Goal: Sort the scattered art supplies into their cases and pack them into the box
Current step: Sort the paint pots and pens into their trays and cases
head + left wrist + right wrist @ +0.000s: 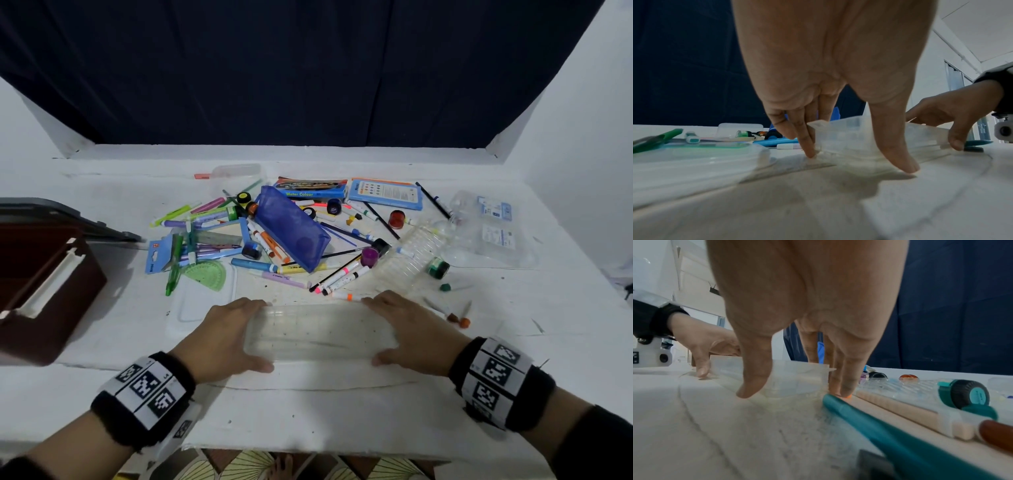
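Observation:
A long clear plastic case (320, 332) lies open and empty on the white table near its front edge. My left hand (255, 335) grips its left end, thumb on the near side and fingers on the far side. My right hand (371, 330) grips the right end the same way. The left wrist view shows my left hand (859, 160) straddling the case (869, 138). In the right wrist view my right hand (796, 392) straddles the case (795, 379). Beyond lies a heap of markers, brushes and paint pots around a blue mesh pouch (291, 229).
A brown box (44, 284) stands open at the left edge. A clear lid (202, 308) and a green protractor (205, 274) lie left of the case. A watercolour box (310, 192), a light blue case (385, 193) and clear blister trays (411, 253) sit behind. An orange-capped marker (346, 295) lies by my right fingers.

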Demonstrator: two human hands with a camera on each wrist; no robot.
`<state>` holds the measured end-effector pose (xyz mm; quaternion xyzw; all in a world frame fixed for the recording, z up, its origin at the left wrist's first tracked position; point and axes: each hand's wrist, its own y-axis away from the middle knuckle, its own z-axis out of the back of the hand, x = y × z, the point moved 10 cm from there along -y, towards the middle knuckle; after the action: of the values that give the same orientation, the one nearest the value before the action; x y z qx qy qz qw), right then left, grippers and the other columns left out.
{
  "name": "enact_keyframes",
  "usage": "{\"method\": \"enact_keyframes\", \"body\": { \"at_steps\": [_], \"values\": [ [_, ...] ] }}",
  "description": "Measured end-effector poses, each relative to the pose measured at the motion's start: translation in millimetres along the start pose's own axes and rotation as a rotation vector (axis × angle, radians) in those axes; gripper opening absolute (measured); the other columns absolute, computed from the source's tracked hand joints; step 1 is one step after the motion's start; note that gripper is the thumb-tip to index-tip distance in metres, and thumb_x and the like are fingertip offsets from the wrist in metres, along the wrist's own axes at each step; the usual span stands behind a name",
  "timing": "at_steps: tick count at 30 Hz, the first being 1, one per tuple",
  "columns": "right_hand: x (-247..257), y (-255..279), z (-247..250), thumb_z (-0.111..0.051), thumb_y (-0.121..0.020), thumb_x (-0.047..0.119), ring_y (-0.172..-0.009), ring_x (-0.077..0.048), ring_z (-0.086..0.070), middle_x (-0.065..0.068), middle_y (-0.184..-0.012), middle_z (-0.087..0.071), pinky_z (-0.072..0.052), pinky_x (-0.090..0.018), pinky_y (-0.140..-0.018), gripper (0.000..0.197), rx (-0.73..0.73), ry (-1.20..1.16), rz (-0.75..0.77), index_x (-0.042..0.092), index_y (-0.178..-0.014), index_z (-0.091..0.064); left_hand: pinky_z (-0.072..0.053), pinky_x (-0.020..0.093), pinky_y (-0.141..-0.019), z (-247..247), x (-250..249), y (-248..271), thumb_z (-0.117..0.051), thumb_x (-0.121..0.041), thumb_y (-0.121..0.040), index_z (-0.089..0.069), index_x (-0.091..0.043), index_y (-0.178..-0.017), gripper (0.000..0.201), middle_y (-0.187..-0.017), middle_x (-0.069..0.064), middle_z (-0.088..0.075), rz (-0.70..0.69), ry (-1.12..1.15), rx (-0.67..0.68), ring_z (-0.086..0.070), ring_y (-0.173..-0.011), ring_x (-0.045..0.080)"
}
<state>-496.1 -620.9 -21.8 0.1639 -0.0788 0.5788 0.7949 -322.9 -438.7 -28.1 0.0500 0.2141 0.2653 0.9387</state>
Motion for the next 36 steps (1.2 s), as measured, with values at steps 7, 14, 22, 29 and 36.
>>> {"method": "enact_keyframes", "body": {
  "at_steps": [7, 14, 22, 29, 36],
  "values": [
    [-10.8, -27.1, 13.2, -0.076, -0.074, 0.055, -0.125, -0.016, -0.042, 0.006, -0.144, -0.030, -0.045, -0.032, -0.100, 0.097, 0.001, 0.026, -0.069, 0.028, -0.151, -0.024, -0.040, 0.037, -0.102, 16.4, 0.6, -39.1, -0.089, -0.053, -0.056, -0.048, -0.028, -0.134, 0.092, -0.128, -0.008, -0.056, 0.060, -0.083, -0.017, -0.051, -0.117, 0.015],
    [-17.8, -52.0, 17.3, -0.081, -0.073, 0.043, -0.116, -0.022, -0.051, -0.004, -0.138, -0.037, -0.046, -0.030, -0.095, 0.095, 0.053, -0.008, -0.133, 0.025, -0.148, -0.026, -0.044, 0.035, -0.103, 24.9, 11.0, -66.2, -0.095, -0.054, -0.040, -0.050, -0.028, -0.135, 0.109, -0.132, -0.006, -0.058, 0.090, -0.020, 0.002, -0.051, -0.121, 0.018],
    [-21.5, -60.8, 28.3, -0.084, -0.069, 0.042, -0.119, -0.018, -0.046, 0.001, -0.133, -0.045, -0.042, -0.033, -0.100, 0.093, 0.023, -0.003, -0.146, 0.027, -0.146, -0.034, -0.037, 0.034, -0.109, 22.5, 7.6, -65.5, -0.093, -0.055, -0.048, -0.041, -0.027, -0.146, 0.114, -0.143, -0.005, -0.050, 0.060, 0.024, -0.017, -0.043, -0.130, 0.017],
    [-29.7, -50.3, 27.9, -0.086, -0.067, 0.042, -0.117, -0.014, -0.045, 0.004, -0.133, -0.045, -0.041, -0.031, -0.103, 0.096, -0.015, -0.103, -0.150, 0.024, -0.147, -0.037, -0.032, 0.030, -0.113, 23.3, 4.2, -61.4, -0.084, -0.056, -0.068, -0.031, -0.023, -0.152, 0.105, -0.154, -0.003, -0.037, -0.068, -0.008, 0.088, -0.038, -0.137, 0.016],
    [-35.1, -45.9, 26.7, -0.085, -0.064, 0.049, -0.111, -0.014, -0.048, 0.006, -0.128, -0.049, -0.044, -0.032, -0.098, 0.090, -0.008, -0.076, -0.169, 0.026, -0.139, -0.042, -0.034, 0.032, -0.112, 30.6, 3.1, -69.3, -0.091, -0.045, -0.062, -0.040, -0.028, -0.147, 0.100, -0.150, -0.006, -0.043, -0.078, 0.031, 0.060, -0.040, -0.133, 0.015]
  ]
}}
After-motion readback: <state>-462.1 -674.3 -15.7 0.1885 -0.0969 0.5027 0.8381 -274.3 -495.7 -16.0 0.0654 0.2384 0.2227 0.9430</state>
